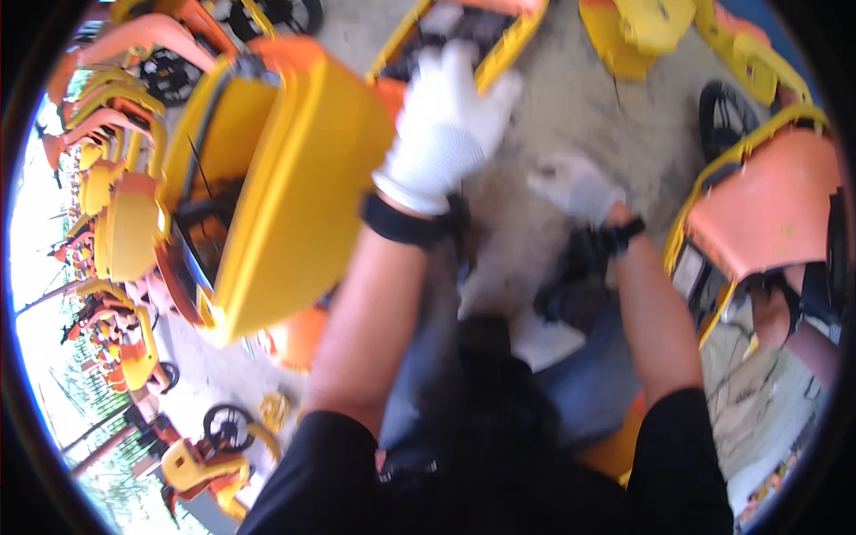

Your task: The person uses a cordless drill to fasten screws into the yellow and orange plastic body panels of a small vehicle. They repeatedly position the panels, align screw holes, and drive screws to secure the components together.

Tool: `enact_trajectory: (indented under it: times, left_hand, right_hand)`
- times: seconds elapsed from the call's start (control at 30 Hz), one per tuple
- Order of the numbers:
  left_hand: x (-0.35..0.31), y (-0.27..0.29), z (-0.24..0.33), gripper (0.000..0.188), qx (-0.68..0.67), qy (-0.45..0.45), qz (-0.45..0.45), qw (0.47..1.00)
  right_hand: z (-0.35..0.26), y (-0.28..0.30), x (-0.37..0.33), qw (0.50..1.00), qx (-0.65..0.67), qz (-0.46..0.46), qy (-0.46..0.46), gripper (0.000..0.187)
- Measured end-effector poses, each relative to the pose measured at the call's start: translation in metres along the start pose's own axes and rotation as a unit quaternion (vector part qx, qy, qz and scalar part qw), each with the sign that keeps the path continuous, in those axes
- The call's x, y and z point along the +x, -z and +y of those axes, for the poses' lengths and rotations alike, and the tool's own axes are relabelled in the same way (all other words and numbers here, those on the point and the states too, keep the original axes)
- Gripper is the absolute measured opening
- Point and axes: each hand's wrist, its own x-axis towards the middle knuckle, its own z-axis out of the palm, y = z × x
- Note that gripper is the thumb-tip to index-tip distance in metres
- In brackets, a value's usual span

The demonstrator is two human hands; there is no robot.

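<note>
Head camera view shows a big yellow shell [308, 183] at the left of centre, just left of the left hand [446, 134], standing tilted, with smooth, rounded yellow sides, orange at its upper edge and a deep hollow facing left. Above the hand lies an open frame [506, 64], orange at the ends with a yellow rim and dark parts inside; the glove covers part of its lower end. The left hand wears a white glove, its back to the camera, thumb and fingers spread well apart, and nothing is seen in its hold; whether the fingertips touch the frame cannot be told. The right hand [580, 189], also gloved in white, is over the grey floor [557, 116], fingers toward the left, too blurred to tell how far they are bent or whether they have hold of anything. Yellow panels [655, 27] lie at the upper right, with a black wheel [727, 120] below them. Farther right, an orange panel [767, 205] edged in yellow narrows the space beside the right arm, and another person's arm [771, 312] reaches in below it. Orange and yellow bikes [125, 223] crowd the left side.
</note>
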Motion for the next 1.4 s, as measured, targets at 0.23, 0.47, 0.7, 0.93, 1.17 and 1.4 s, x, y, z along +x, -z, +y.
enact_trajectory:
  times: [0.23, 0.47, 0.7, 0.93, 1.17, 1.4]
  left_hand:
    - [-0.077, 0.191, 0.041, 0.042, 0.094, -0.053, -0.096, 0.99]
    - [-0.145, 0.261, -0.059, 0.049, 0.154, 0.174, -0.157, 0.96]
    - [-0.144, 0.247, -0.06, 0.05, 0.216, 0.067, -0.106, 0.968]
    - [-0.147, 0.233, -0.067, 0.061, 0.318, 0.06, -0.022, 0.946]
    - [-0.144, 0.236, -0.067, 0.06, 0.319, 0.035, 0.013, 0.947]
    - [-0.143, 0.218, -0.072, 0.053, 0.286, 0.075, -0.004, 0.955]
  right_hand:
    - [-0.082, -0.05, -0.036, 0.902, -0.098, -0.42, 0.028, 0.04]
    - [-0.106, -0.115, -0.095, 0.848, -0.005, -0.525, 0.067, 0.045]
    - [-0.124, -0.135, -0.118, 0.839, -0.071, -0.531, 0.098, 0.044]
    - [-0.147, -0.142, -0.13, 0.84, -0.105, -0.531, 0.042, 0.057]
    - [-0.146, -0.159, -0.118, 0.815, -0.124, -0.566, -0.01, 0.051]
    - [-0.142, -0.166, -0.103, 0.784, -0.009, -0.62, -0.011, 0.039]
